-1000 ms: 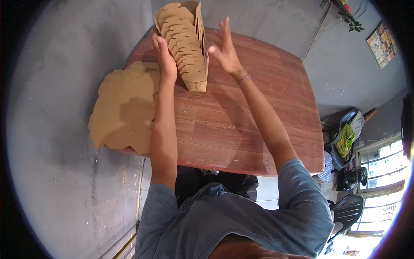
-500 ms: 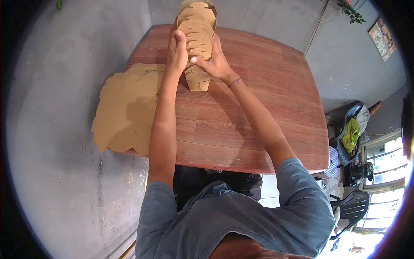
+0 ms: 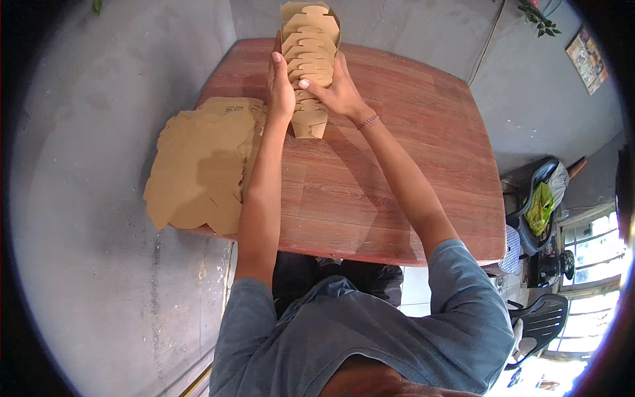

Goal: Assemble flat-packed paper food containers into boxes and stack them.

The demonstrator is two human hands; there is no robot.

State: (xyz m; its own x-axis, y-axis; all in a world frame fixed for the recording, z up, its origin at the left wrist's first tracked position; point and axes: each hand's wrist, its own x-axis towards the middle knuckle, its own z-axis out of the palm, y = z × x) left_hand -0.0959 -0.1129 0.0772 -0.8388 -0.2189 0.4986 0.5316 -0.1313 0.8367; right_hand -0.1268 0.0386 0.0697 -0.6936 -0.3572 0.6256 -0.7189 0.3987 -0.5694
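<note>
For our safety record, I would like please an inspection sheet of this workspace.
Surface: reddish wood-grain table.
Job's things: stack of nested cardboard cartons, toward the far side; pile of flat cardboard at the left end.
Clutter: yellow-green bag among other items, beyond the table's right side.
Grippers: left hand and right hand hold the stack from both sides.
Cables: thin line on the wall; cannot tell if cable.
Surroundings: grey walls, wall picture, black chair, bright window.

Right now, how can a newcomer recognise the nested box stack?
On the reddish table, look toward the far side. Between the left hand and right hand is the nested box stack. Unlike the flat cardboard pile at left, its pieces are folded into shape.
</note>
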